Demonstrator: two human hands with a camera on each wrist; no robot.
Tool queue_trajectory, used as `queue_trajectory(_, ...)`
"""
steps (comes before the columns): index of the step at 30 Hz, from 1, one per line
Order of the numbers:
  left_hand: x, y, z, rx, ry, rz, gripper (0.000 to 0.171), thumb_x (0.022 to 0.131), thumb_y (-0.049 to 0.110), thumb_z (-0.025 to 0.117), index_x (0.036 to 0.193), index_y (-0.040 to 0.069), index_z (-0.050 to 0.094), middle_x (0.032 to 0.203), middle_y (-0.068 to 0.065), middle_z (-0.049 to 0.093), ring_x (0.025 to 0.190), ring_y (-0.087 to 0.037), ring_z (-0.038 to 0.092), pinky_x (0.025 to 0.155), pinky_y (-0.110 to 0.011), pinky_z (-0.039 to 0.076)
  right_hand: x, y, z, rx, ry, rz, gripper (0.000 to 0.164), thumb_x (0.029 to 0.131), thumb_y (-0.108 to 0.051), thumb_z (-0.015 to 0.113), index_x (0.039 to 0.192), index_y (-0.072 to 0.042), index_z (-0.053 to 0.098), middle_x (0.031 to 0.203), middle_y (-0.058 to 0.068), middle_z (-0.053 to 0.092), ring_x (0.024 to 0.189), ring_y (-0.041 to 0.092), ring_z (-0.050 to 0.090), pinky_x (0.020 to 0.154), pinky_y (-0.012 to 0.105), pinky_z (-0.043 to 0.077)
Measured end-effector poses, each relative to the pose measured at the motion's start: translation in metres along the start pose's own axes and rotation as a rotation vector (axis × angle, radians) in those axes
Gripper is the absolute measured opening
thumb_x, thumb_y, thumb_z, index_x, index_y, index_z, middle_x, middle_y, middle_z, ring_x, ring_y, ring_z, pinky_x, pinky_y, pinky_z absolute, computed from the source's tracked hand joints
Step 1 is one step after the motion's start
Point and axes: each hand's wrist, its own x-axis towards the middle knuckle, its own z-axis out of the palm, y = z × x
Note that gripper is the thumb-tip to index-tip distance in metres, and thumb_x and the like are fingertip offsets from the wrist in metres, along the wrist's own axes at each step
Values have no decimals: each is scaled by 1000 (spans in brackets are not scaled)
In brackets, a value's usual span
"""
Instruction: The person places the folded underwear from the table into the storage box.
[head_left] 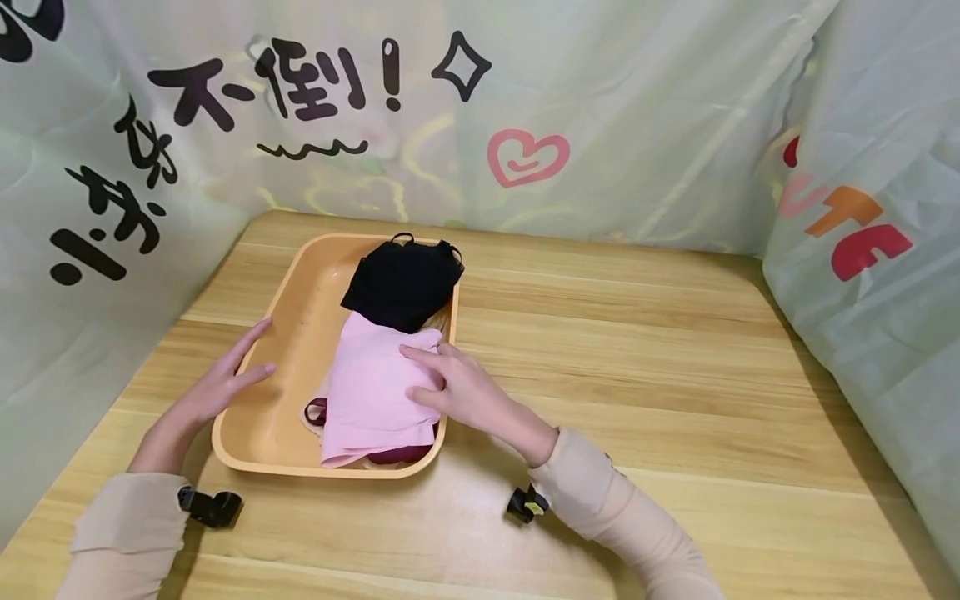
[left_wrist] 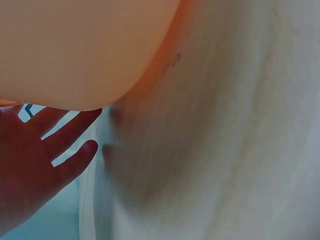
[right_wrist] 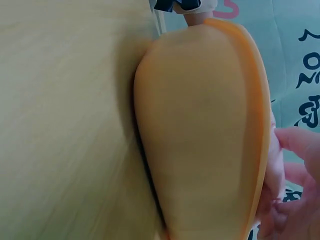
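A shallow orange plastic tray [head_left: 292, 342] sits on the wooden table, with clothes stacked along its right half. On top lies a smooth pink folded garment [head_left: 371, 383]. My right hand [head_left: 472, 392] rests on its right side, fingertips and thumb touching the cloth; the right wrist view shows this pink cloth [right_wrist: 275, 170] just past the tray's rim. Behind it, a black strappy top [head_left: 405, 279] overlaps the back right rim. A maroon garment [head_left: 401, 455] peeks out underneath. My left hand [head_left: 213, 383] is at the tray's left rim, fingers spread and thumb reaching over the edge.
The wooden tabletop [head_left: 637, 358] stretches away to the right of the tray. Printed cloth curtains [head_left: 637, 125] hang behind and at both sides of the table. Small black cameras [head_left: 213, 508] are strapped to both wrists over beige sleeves [head_left: 127, 525].
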Motion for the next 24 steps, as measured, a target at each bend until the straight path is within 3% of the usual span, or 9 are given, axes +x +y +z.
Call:
queue_trajectory(5, 1, -2, 1, -13, -5, -3, 69, 91, 9, 50, 147, 8, 9, 147, -28, 10, 135, -40, -2, 100, -66, -1, 3, -1, 1, -112, -51, 48, 51, 83, -31, 64, 131, -17, 52, 70, -1, 42, 72, 18, 39, 67, 28, 32)
queue_trajectory(10, 1, -2, 1, -17, -1, -1, 69, 91, 9, 49, 147, 7, 9, 147, -28, 10, 135, -36, -2, 101, -65, -2, 4, -1, 3, -197, -63, 55, 51, 82, -35, 64, 129, -19, 54, 69, -2, 44, 71, 20, 40, 62, 27, 31)
queue_trajectory(13, 1, -1, 2, -15, 2, 1, 69, 92, 10, 49, 147, 7, 9, 147, -28, 11, 135, -34, -1, 102, -63, -2, 4, -1, 2, -228, -77, 69, 51, 82, -36, 64, 129, -20, 54, 81, 2, 57, 71, 20, 41, 62, 28, 31)
queue_trajectory(17, 1, 0, 3, -21, 4, -2, 68, 92, 11, 50, 147, 7, 9, 147, -28, 10, 135, -34, -1, 102, -63, -2, 4, -3, 0, -259, -109, 91, 51, 83, -38, 62, 131, -22, 52, 99, 6, 62, 73, 20, 41, 62, 27, 31)
queue_trajectory(24, 0, 0, 1, -19, 8, -9, 68, 92, 11, 49, 147, 8, 9, 148, -27, 9, 135, -33, -1, 102, -64, -2, 4, -2, 0, -289, -100, 58, 53, 85, -39, 60, 133, -21, 49, 89, 6, 61, 74, 21, 43, 60, 27, 33)
